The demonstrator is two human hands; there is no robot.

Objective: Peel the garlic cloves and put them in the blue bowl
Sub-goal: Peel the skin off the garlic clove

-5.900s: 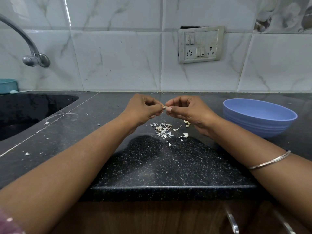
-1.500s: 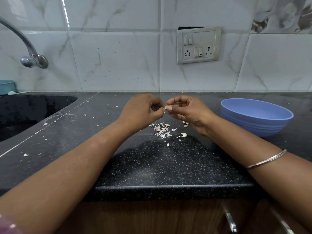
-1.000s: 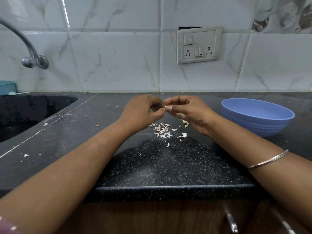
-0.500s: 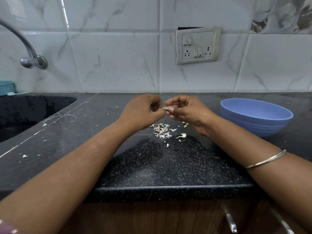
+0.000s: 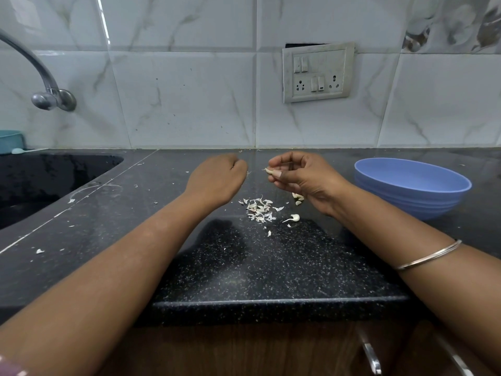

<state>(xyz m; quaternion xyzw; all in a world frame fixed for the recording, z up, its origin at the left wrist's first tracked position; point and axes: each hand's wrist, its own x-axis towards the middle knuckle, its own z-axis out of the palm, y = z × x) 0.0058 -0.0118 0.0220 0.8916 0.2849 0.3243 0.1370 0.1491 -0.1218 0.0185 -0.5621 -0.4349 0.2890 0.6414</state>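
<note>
From the head view, my right grip [image 5: 301,176] pinches a small pale garlic clove [image 5: 269,171] above the black speckled tabletop [image 5: 257,267]; my left grip [image 5: 219,180] is clenched, contents hidden. I'd strip remaining skin, then carry it rightward into the round blue plastic bowl [image 5: 412,185].

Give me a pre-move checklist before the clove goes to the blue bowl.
1. Clove held: ok. The right hand pinches the garlic clove at its fingertips.
2. Clove fully peeled: cannot tell. It is small and partly covered by the fingers.
3. Left hand out of the way: ok. It is apart from the clove, fingers curled; whether it holds a scrap of skin cannot be told.
4. Blue bowl reachable: ok. It stands upright on the counter, to the right of the right hand.
5. Path to the bowl: ok. Nothing stands between hand and bowl.
6. Work left: not ok. More cloves lie beside the peel pile.
</note>
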